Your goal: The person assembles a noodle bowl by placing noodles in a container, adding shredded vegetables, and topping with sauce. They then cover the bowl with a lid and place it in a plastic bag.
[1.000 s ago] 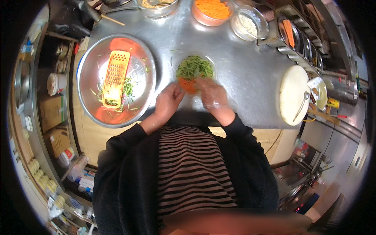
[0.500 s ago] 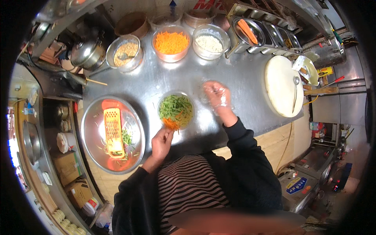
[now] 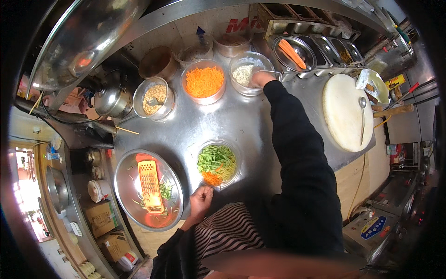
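My left hand (image 3: 200, 201) is closed in a pinch at the near rim of a clear bowl (image 3: 238, 173). Shredded green cucumber (image 3: 215, 158) fills most of that bowl, with paler strips at its right side and a small heap of orange carrot shreds (image 3: 211, 178) at its near left edge. At the far right of the counter, my right hand (image 3: 261, 79) reaches into a clear bowl (image 3: 253, 56) of white shreds (image 3: 242, 74). Its fingers are down inside the bowl and blurred, so their grip is hidden.
Along the back stand a bowl of carrot shreds (image 3: 204, 83) and a bowl of peanut-like bits (image 3: 153, 98) with a spoon. An orange grater (image 3: 150, 186) lies in a steel basin (image 3: 121, 204) at left. A round white board (image 3: 341, 116) bears a spoon (image 3: 362, 118) at right.
My right hand has moved from beside the cucumber bowl, away from me, into the bowl of white shreds. My left hand stays at the near rim. The whole view has shifted.
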Demonstrator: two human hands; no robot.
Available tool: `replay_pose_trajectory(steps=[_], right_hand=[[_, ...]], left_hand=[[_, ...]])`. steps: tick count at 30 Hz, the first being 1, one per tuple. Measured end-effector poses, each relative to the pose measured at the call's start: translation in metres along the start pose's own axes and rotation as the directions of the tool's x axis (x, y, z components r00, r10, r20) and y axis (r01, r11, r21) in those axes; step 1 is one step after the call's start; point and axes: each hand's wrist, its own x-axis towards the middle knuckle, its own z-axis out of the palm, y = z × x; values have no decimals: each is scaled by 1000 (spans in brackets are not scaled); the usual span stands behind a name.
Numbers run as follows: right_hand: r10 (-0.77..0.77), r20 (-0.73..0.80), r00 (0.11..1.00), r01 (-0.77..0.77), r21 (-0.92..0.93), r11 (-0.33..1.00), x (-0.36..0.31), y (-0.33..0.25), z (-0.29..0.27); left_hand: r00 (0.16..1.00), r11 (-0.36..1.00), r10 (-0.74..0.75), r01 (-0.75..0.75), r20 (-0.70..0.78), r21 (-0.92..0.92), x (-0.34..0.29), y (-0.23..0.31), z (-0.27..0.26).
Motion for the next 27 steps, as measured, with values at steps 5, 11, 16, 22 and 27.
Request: replay_pose_trajectory(steps=[5,11,16,22,27], right_hand=[[-35,-145,989,33,-20,999,17,-5,42],[-107,-310,945,172,190,967,36,-4,35],[-235,-230,945,259,83,962,41,-8,35],[-30,-373,927,127,236,964,32,-3,17],[171,-378,910,167,711,684,3,-4,-2]], left_hand=[[1000,1000,1,-1,-11,2,6,-3,3],[1000,999,-24,23,-19,-29,9,-4,7],[997,993,-74,75,5,-90,10,-3,6],[995,995,-100,100,3,-28,10,1,3],[999,998,-42,42,-7,-48,11,1,6]])
